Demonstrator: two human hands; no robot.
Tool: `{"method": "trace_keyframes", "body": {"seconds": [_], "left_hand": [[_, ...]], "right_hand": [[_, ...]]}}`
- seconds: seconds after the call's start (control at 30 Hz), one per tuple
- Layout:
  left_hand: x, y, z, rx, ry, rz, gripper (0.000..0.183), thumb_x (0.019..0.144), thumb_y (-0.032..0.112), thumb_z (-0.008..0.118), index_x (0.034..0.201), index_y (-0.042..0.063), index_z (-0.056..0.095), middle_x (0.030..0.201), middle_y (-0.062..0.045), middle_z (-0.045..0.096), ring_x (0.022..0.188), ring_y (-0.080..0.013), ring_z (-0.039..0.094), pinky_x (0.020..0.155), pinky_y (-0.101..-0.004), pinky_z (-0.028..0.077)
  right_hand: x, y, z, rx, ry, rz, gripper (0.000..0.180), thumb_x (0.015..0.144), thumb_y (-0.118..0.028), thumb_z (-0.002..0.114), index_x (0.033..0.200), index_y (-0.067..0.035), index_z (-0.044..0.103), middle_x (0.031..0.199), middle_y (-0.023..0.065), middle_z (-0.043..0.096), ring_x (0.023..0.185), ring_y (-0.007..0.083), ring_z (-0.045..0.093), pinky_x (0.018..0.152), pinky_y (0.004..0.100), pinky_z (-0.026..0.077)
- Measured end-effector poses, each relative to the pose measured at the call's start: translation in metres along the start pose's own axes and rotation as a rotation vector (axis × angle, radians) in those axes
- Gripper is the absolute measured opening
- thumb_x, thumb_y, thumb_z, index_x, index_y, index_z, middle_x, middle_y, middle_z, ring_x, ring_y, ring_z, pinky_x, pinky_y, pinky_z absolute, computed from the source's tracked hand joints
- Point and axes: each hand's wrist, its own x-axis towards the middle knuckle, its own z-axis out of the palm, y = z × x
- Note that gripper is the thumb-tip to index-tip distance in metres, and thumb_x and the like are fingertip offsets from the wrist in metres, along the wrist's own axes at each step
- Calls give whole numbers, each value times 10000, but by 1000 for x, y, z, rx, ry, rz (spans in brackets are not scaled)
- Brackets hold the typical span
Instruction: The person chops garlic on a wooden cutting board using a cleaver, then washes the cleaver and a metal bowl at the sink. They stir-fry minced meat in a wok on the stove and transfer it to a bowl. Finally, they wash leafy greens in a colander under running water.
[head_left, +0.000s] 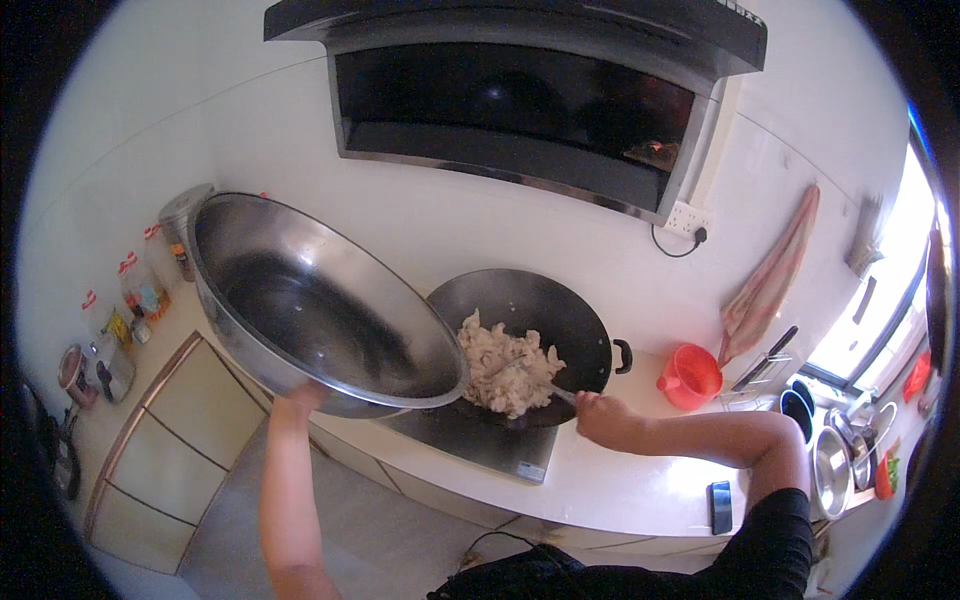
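A large stainless steel basin (315, 300) is tilted beside the black wok, its inside facing up and showing no food. My left hand (304, 396) grips its lower edge; the fingers are partly hidden by the basin. In the wok (559, 300) lies a heap of pale, lumpy food (510, 364), whose exact kind I cannot tell. My right hand (600, 421) is closed around the handle of a utensil (559, 390) that reaches into the heap; its head is hidden by the food. Under the wok is a dark flat cooktop (480, 442) on the white counter.
A range hood (517, 112) hangs above. Right of the wok stand a red plastic container (691, 376), a knife rack (757, 379) and steel bowls (831, 469); a phone (721, 508) lies near the counter's front edge. Bottles (142, 289) line the left counter.
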Motion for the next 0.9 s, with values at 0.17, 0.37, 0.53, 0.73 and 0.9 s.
{"method": "trace_keyframes", "body": {"seconds": [0.17, 0.37, 0.53, 0.73, 0.9], "left_hand": [[-9, 3, -12, 142, -23, 28, 401, 899, 239, 535, 1249, 62, 454, 1183, -43, 493, 1045, -214, 462, 920, -358, 405], [-3, -5, -40, 503, -34, 238, 271, 876, 169, 563, 1124, 77, 502, 1023, 3, 505, 870, -153, 487, 773, -291, 436], [-3, -1, -37, 619, -42, 327, 215, 863, 135, 579, 1064, 84, 524, 943, 26, 513, 783, -122, 503, 694, -259, 457], [-37, 34, -53, 417, 28, 163, 229, 861, 140, 581, 1074, 82, 518, 952, 22, 516, 792, -124, 508, 697, -261, 459], [-28, 28, -38, 362, 7, 135, 241, 860, 143, 584, 1082, 81, 514, 960, 18, 518, 800, -126, 511, 699, -263, 461]], "right_hand": [[-21, 18, -60, 321, -250, 45, 135, 732, -74, 580, 812, -2, 660, 832, 176, 624, 806, 282, 643, 604, 351, 543], [16, -18, -4, 369, -183, 22, 106, 764, -101, 581, 803, -37, 656, 832, 144, 640, 822, 277, 643, 637, 372, 548], [58, -4, 38, 400, -146, 311, 114, 780, -123, 574, 833, -69, 659, 832, 128, 652, 837, 274, 641, 640, 366, 547], [47, 17, -9, 428, 90, 422, 138, 773, -105, 536, 771, -33, 654, 829, 147, 628, 804, 277, 636, 640, 356, 532], [88, 19, 86, 384, 15, 441, 123, 762, -122, 561, 735, -49, 656, 837, 132, 633, 815, 259, 631, 653, 337, 534]]}}
